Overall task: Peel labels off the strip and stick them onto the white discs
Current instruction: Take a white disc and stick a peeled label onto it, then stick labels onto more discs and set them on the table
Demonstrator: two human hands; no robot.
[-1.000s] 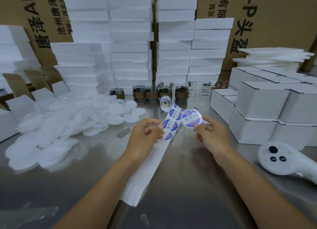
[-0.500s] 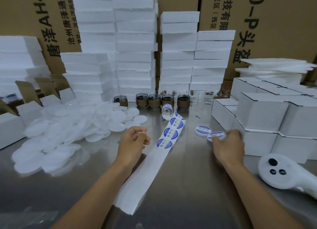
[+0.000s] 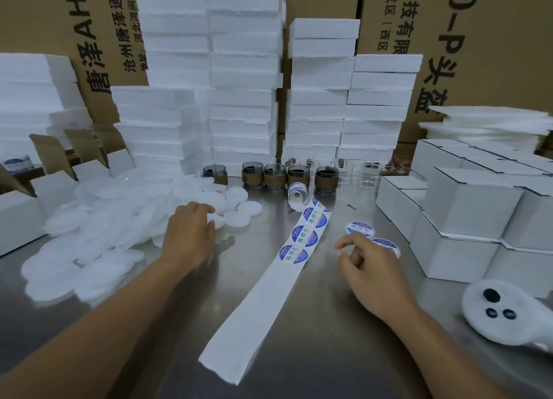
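Left hand (image 3: pixel 191 234) reaches with fingers stretched out onto the near edge of the heap of white discs (image 3: pixel 98 237), resting there and gripping nothing. Right hand (image 3: pixel 369 267) hovers over the surface (image 3: pixel 314 353), fingers loosely curled and empty, just in front of two labelled discs (image 3: pixel 360 228). Between the hands the strip (image 3: pixel 260 303) lies diagonally, with blue labels (image 3: pixel 305 237) on its far part, up to the roll (image 3: pixel 297 192). Brown-sleeved cups (image 3: pixel 273 175) stand behind; white boxes (image 3: pixel 466 207) are stacked at right.

R hand (image 3: pixel 369 268) hides part of near labelled disc (image 3: pixel 389 245) (print unreadable); white device (image 3: pixel 502 315) cut off at rt edge.
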